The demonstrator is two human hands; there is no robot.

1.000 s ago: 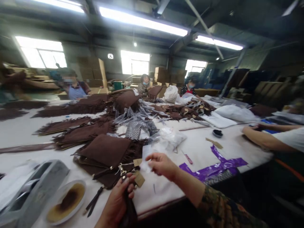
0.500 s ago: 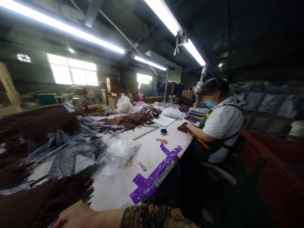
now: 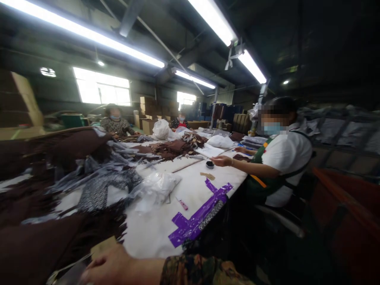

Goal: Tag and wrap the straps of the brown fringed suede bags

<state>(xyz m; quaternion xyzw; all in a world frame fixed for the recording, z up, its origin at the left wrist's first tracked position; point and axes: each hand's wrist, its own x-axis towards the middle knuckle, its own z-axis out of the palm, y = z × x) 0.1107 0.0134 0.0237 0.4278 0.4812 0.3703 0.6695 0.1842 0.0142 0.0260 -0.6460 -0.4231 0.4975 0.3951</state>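
My right hand (image 3: 109, 263) reaches in from the bottom edge in a camouflage sleeve (image 3: 198, 271), its fingers curled together. A tan card (image 3: 103, 245) stands up just behind the knuckles and seems to be held in that hand, though the fingertips are partly cut off by the frame. Beside the fingers lie a pale cord (image 3: 69, 270) and a bit of clear film. Dark brown fringed cloth (image 3: 44, 241) spreads to the left of the hand. My left hand is out of view.
Purple tape (image 3: 194, 221) runs along the table edge, with a pink cutter (image 3: 183, 204) near it. Clear plastic bags (image 3: 156, 188) and patterned grey cloth (image 3: 99, 190) lie mid-table. A masked co-worker (image 3: 285, 154) sits at the right, by a red bin (image 3: 341, 198).
My view has shifted, and my right hand and the tan card show higher and farther right. The co-worker's hand has reached out to the round black container.
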